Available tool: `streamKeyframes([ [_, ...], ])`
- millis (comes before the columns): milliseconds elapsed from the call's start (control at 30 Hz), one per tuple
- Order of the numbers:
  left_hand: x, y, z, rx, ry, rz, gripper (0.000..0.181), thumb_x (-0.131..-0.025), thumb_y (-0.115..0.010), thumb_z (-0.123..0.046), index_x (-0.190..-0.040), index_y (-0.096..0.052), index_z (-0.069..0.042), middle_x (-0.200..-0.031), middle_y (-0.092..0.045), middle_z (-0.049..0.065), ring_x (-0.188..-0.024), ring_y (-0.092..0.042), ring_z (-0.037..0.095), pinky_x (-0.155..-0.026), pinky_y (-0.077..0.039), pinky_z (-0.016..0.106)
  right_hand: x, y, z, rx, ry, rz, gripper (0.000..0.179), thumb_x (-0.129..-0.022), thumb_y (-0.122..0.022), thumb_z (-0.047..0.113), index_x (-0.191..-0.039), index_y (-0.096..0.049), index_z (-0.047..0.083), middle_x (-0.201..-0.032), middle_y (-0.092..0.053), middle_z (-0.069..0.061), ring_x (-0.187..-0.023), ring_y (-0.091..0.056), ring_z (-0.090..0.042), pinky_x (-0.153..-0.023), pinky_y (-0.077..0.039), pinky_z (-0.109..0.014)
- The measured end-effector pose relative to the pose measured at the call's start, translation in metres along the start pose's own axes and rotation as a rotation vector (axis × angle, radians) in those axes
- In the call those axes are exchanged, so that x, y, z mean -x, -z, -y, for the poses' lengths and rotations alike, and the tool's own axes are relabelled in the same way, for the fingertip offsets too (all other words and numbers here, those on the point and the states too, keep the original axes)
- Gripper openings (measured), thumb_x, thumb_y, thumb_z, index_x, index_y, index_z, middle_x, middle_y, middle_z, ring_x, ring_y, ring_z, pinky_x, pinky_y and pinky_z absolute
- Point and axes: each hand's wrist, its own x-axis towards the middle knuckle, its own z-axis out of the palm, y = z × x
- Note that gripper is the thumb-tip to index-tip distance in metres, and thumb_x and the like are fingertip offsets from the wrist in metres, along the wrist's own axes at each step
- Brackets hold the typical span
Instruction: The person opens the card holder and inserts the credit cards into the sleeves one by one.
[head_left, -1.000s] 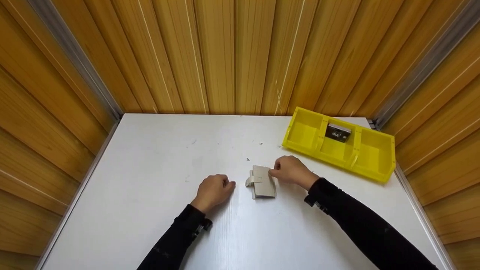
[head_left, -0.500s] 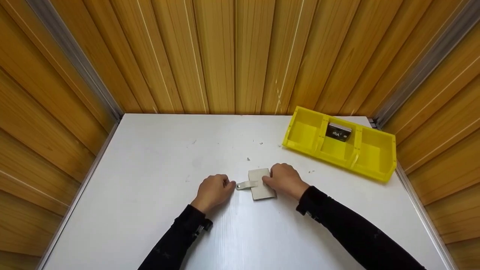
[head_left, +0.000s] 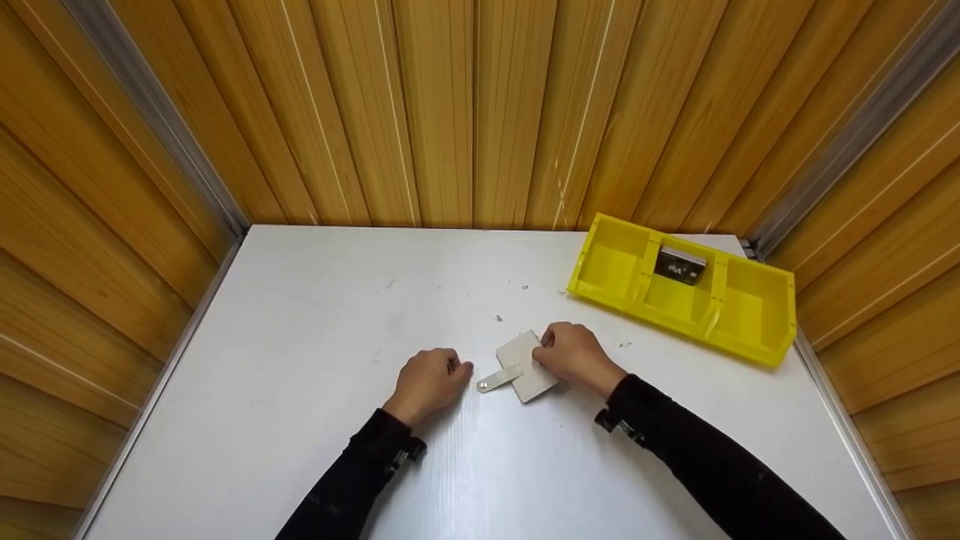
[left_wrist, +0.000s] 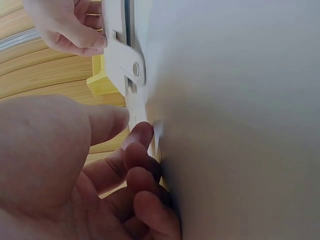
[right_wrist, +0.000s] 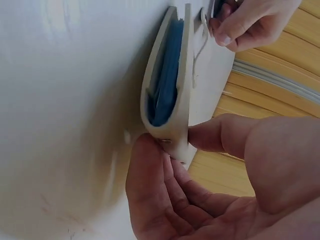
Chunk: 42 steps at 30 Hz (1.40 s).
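Observation:
A beige card holder (head_left: 516, 354) lies tilted on the white table, its snap strap (head_left: 498, 379) unfastened and pointing left. Blue sleeves (right_wrist: 169, 75) show between its covers in the right wrist view. My right hand (head_left: 576, 355) pinches its right-hand spine edge, thumb on top and fingers beneath. To the left, my left hand (head_left: 427, 381) rests on the table with loosely curled fingers and holds nothing. Its thumb tip is close to the strap's metal snap (left_wrist: 135, 69) but apart from it.
At the back right stands a yellow tray (head_left: 675, 321) with three compartments. A black box marked "Vip" (head_left: 680, 267) leans in its middle one. Wood-patterned walls (head_left: 435, 112) enclose the back and sides of the table.
My right hand has moved a little left and turned the card holder on the table. The strap, folded against it earlier, now sticks out straight. My left hand has stayed put.

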Motion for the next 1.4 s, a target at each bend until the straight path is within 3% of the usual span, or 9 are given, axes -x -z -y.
streamKeyframes([
  [167,0.000,0.000,0.000,0.000,-0.018,-0.010,0.033,-0.104,-0.070,-0.030,-0.075,-0.068,-0.015,-0.070,-0.063,-0.002,-0.066,-0.054,0.014,-0.063,-0.043,0.032,0.002,0.018,-0.004,-0.032,0.028,-0.007,0.032,-0.094,-0.072,0.025,-0.115,-0.078,0.002,-0.108,-0.076,-0.013,-0.100,-0.065,-0.026,-0.088,-0.055,-0.040],
  [367,0.001,0.002,0.001,0.008,-0.037,-0.003,0.033,-0.105,-0.069,-0.029,-0.075,-0.066,-0.015,-0.070,-0.061,-0.003,-0.065,-0.052,0.013,-0.063,-0.042,0.031,0.007,0.045,-0.006,-0.047,0.062,-0.025,0.025,-0.096,-0.072,0.024,-0.112,-0.073,0.004,-0.100,-0.068,-0.011,-0.093,-0.062,-0.025,-0.075,-0.051,-0.031],
  [600,0.001,0.002,0.000,0.013,-0.029,0.015,0.034,-0.106,-0.067,-0.030,-0.075,-0.066,-0.015,-0.071,-0.061,-0.003,-0.065,-0.052,0.014,-0.065,-0.043,0.032,0.018,0.076,0.000,-0.013,0.115,-0.118,0.023,-0.098,-0.073,0.021,-0.112,-0.070,0.004,-0.099,-0.065,-0.012,-0.092,-0.061,-0.027,-0.073,-0.051,-0.031],
  [767,0.000,0.001,0.000,0.022,-0.030,0.009,0.034,-0.105,-0.067,-0.030,-0.075,-0.066,-0.015,-0.070,-0.060,-0.003,-0.065,-0.052,0.014,-0.065,-0.042,0.032,0.025,0.084,0.006,0.053,0.166,-0.202,0.022,-0.099,-0.072,0.018,-0.114,-0.068,0.001,-0.104,-0.066,-0.014,-0.094,-0.063,-0.030,-0.077,-0.056,-0.036],
  [900,0.001,0.002,0.000,0.024,-0.028,0.014,0.033,-0.106,-0.067,-0.030,-0.076,-0.067,-0.016,-0.070,-0.060,-0.003,-0.065,-0.052,0.014,-0.065,-0.042,0.032,0.030,0.070,0.010,0.157,0.266,-0.250,0.020,-0.098,-0.074,0.013,-0.111,-0.068,-0.002,-0.104,-0.068,-0.015,-0.091,-0.065,-0.029,-0.081,-0.060,-0.042],
  [1100,0.000,0.002,0.000,0.019,-0.027,0.013,0.032,-0.105,-0.068,-0.030,-0.077,-0.068,-0.015,-0.072,-0.063,-0.002,-0.066,-0.053,0.014,-0.065,-0.043,0.032,0.033,0.030,0.017,0.291,0.416,-0.275,0.015,-0.095,-0.078,0.009,-0.100,-0.068,-0.001,-0.094,-0.065,-0.012,-0.080,-0.057,-0.023,-0.077,-0.057,-0.042],
  [1400,-0.002,0.000,0.002,-0.004,-0.009,-0.002,0.033,-0.104,-0.070,-0.031,-0.075,-0.067,-0.015,-0.071,-0.062,-0.002,-0.065,-0.053,0.014,-0.062,-0.042,0.032,0.031,-0.026,0.033,0.294,0.541,-0.248,0.017,-0.089,-0.079,0.008,-0.095,-0.065,0.002,-0.087,-0.059,-0.008,-0.071,-0.053,-0.019,-0.068,-0.054,-0.039],
])
